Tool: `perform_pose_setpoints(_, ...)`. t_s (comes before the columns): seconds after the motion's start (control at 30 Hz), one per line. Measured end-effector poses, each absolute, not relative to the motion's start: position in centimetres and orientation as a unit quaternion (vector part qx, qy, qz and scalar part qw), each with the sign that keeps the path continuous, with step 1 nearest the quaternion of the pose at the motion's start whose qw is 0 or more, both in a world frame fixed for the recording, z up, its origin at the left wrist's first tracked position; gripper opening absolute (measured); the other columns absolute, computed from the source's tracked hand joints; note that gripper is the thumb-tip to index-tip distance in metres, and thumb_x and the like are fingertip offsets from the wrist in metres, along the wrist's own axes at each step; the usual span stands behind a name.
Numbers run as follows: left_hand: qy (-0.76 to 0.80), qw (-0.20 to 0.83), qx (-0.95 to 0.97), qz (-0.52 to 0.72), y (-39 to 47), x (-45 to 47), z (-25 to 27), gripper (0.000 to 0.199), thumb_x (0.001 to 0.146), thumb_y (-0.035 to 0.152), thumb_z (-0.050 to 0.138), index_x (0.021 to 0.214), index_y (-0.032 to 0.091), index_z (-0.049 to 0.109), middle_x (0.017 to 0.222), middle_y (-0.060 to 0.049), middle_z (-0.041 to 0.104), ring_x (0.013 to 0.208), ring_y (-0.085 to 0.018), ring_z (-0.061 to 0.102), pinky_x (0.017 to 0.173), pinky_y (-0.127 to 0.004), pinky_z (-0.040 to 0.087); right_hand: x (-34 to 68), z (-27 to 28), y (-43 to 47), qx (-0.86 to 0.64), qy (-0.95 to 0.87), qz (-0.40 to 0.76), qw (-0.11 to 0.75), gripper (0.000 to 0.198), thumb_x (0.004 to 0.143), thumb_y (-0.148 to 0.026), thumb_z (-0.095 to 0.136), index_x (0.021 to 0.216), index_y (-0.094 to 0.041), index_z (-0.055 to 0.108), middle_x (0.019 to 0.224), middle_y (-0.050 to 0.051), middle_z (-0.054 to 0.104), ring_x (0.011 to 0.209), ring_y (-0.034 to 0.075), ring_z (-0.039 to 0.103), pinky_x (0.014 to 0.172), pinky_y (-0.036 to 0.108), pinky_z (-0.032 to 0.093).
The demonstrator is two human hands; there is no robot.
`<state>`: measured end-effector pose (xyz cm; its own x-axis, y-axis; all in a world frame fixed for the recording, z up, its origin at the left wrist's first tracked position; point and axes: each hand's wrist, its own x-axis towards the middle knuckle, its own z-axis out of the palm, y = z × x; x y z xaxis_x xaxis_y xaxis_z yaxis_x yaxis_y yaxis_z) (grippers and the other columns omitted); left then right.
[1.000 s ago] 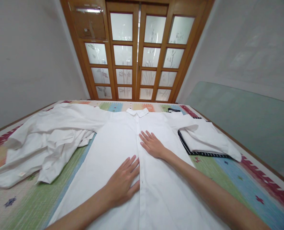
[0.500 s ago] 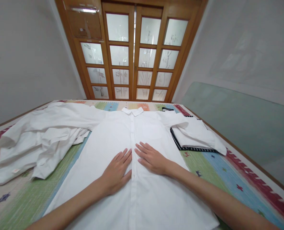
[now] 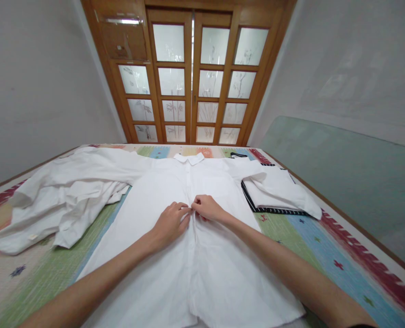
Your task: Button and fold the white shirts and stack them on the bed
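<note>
A white collared shirt (image 3: pixel 147 191) lies front up and spread out, its collar at the far end and its button strip running down the middle. My left hand (image 3: pixel 171 222) is at the strip, thumb and fingers pinching the cloth. Right against it, my right hand (image 3: pixel 207 207) has its fingers curled and closed on the other side of the strip. The fingertips of both hands meet at the strip, where the cloth is puckered. Whatever button lies between them is hidden.
At left, another crumpled white garment (image 3: pixel 62 205) lies by the shirt's sleeve. Folded clothes with black striped trim (image 3: pixel 274 211) sit under the other sleeve. A patterned cloth (image 3: pixel 291 248) covers the surface. A greenish panel (image 3: pixel 325 173) leans against the right wall; wooden doors (image 3: pixel 191 91) stand beyond.
Both hands, which lay flat on the shirt, have moved slightly up the strip and closed on its cloth. The strip is now bunched and the hem has drawn up a little.
</note>
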<state>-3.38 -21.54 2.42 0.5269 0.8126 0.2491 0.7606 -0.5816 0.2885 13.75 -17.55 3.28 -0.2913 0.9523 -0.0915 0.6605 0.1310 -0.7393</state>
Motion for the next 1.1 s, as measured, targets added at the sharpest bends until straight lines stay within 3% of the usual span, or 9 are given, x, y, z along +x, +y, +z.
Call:
perform_pose_setpoints(0.27, 0.489, 0.145, 0.832, 0.216, -19.1, -3.2, 2.5, 0.022, 0.087, 0.026, 0.051, 0.094, 0.017, 0.071, 0.092, -0.008, 0.066, 0.091, -0.021, 0.061, 0.083, -0.034, 0.048, 15.1, 1.3, -17.4, -0.518, -0.669, 0.445, 0.295, 0.011, 0.075, -0.013, 0.051, 0.068, -0.018, 0.057, 0.050, -0.009, 0.052, 0.036, 0.007, 0.042, 0.042, 0.019, 0.032)
perform_pose_setpoints(0.5, 0.491, 0.187, 0.824, 0.211, -17.8, -2.8, 2.6, 0.013, 0.081, 0.022, 0.054, 0.082, 0.016, 0.066, 0.077, -0.004, 0.064, 0.075, -0.018, 0.060, 0.071, -0.029, 0.045, 15.0, 0.9, -17.8, -0.486, -0.671, 0.447, 0.336, 0.009, 0.073, -0.013, 0.053, 0.069, -0.018, 0.059, 0.052, -0.008, 0.051, 0.042, 0.007, 0.042, 0.045, 0.019, 0.034)
perform_pose_setpoints(0.7, 0.500, 0.296, 0.785, 0.215, -17.2, -3.3, 3.1, 0.014, 0.078, 0.029, 0.057, 0.076, 0.017, 0.064, 0.067, 0.000, 0.063, 0.065, -0.015, 0.058, 0.063, -0.026, 0.043, 15.2, 0.2, -17.8, -0.465, -0.677, 0.441, 0.363, 0.007, 0.075, -0.022, 0.059, 0.076, -0.017, 0.063, 0.056, -0.006, 0.055, 0.051, 0.009, 0.048, 0.052, 0.020, 0.037)
perform_pose_setpoints(0.93, 0.517, 0.452, 0.682, 0.250, -18.0, -3.4, 2.6, 0.021, 0.077, 0.037, 0.058, 0.081, 0.017, 0.063, 0.050, 0.005, 0.053, 0.037, -0.009, 0.043, 0.037, -0.020, 0.031, 15.1, -0.2, -18.0, -0.431, -0.693, 0.442, 0.373, 0.017, 0.079, -0.031, 0.060, 0.079, -0.016, 0.068, 0.060, -0.003, 0.060, 0.054, 0.010, 0.048, 0.054, 0.022, 0.037)
perform_pose_setpoints(1.1, 0.522, 0.468, 0.658, 0.274, -18.4, -3.5, 2.4, 0.020, 0.078, 0.035, 0.058, 0.083, 0.017, 0.064, 0.049, 0.006, 0.055, 0.032, -0.007, 0.041, 0.033, -0.018, 0.027, 15.1, 0.0, -18.2, -0.433, -0.703, 0.428, 0.369, 0.020, 0.083, -0.030, 0.058, 0.082, -0.015, 0.071, 0.064, -0.001, 0.064, 0.058, 0.011, 0.051, 0.058, 0.023, 0.039)
